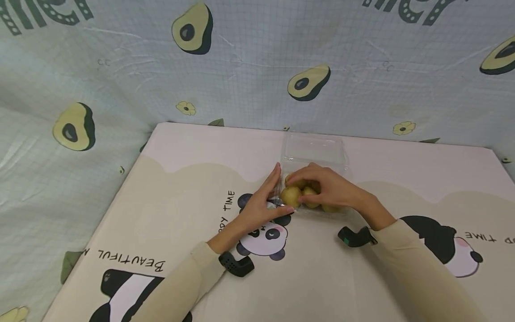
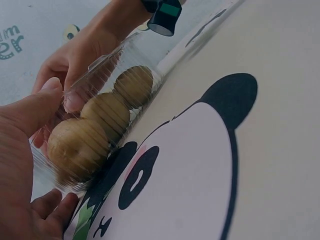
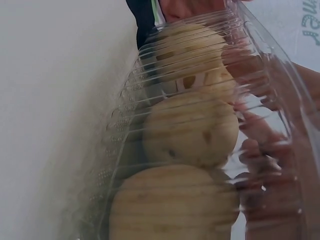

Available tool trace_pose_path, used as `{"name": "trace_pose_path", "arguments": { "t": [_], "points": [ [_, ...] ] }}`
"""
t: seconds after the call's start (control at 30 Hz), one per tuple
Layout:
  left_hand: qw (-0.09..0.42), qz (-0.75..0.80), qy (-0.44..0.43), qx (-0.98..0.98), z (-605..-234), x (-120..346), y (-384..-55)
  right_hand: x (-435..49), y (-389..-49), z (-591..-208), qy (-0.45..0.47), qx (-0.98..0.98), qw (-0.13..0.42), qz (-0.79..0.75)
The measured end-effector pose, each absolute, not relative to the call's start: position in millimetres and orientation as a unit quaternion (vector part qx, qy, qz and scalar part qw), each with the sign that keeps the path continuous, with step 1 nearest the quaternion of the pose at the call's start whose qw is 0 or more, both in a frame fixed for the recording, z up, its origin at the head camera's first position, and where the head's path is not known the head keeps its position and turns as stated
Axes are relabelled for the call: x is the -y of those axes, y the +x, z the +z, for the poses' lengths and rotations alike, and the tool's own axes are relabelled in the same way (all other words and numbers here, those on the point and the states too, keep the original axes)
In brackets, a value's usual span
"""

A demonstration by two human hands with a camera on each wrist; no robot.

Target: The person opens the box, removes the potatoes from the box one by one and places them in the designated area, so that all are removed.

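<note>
A clear plastic container [image 1: 314, 147] stands on the table with its hinged lid open toward the back. Several round, yellow-brown fruits [image 1: 290, 197] lie inside, also seen through the ribbed wall [image 2: 77, 145] in the left wrist view. My right hand [image 1: 327, 185] reaches in from the right, its curled fingers and thumb around a fruit [image 1: 297, 183] at the left end. At the container's left front corner is my left hand [image 1: 259, 208], with long fingers along the side and thumb against the front. In the right wrist view, more fruits [image 3: 192, 130] sit in a row.
A pale cloth with panda prints [image 1: 265, 239] covers the table. Behind it hangs a curtain printed with avocados [image 1: 309, 83], close to the table's back edge. Each wrist wears a black camera [image 1: 236, 264].
</note>
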State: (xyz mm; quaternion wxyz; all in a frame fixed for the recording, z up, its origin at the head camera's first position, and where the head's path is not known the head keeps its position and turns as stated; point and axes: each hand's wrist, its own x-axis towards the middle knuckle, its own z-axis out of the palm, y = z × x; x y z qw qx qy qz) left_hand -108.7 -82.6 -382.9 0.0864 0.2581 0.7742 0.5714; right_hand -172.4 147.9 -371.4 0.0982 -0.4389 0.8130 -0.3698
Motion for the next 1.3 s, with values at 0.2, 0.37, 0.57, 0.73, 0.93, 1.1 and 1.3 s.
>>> {"name": "trace_pose_path", "arguments": {
  "t": [0.2, 0.37, 0.57, 0.73, 0.93, 1.1, 1.3],
  "points": [
    [0.085, 0.576, 0.262, -0.770, -384.7, 82.8, -108.9, -144.4, -173.1, -372.1, -0.433, -0.820, 0.117, -0.354],
    [0.083, 0.576, 0.265, -0.769, -385.7, 82.6, -109.4, -142.0, -173.7, -372.3, -0.433, -0.825, 0.128, -0.341],
    [0.082, 0.577, 0.264, -0.769, -384.9, 82.0, -109.4, -140.9, -175.7, -370.3, -0.437, -0.830, 0.136, -0.319],
    [0.083, 0.574, 0.263, -0.771, -383.8, 82.0, -108.5, -140.1, -176.3, -369.0, -0.439, -0.833, 0.147, -0.304],
    [0.086, 0.573, 0.262, -0.772, -382.4, 82.5, -107.6, -139.6, -175.6, -366.2, -0.438, -0.833, 0.156, -0.300],
    [0.089, 0.575, 0.261, -0.770, -385.2, 82.8, -108.9, -139.3, -175.2, -366.5, -0.443, -0.831, 0.151, -0.302],
    [0.078, 0.569, 0.261, -0.776, -408.2, 82.0, -117.8, -138.3, -173.8, -370.1, -0.447, -0.827, 0.141, -0.309]
  ]
}}
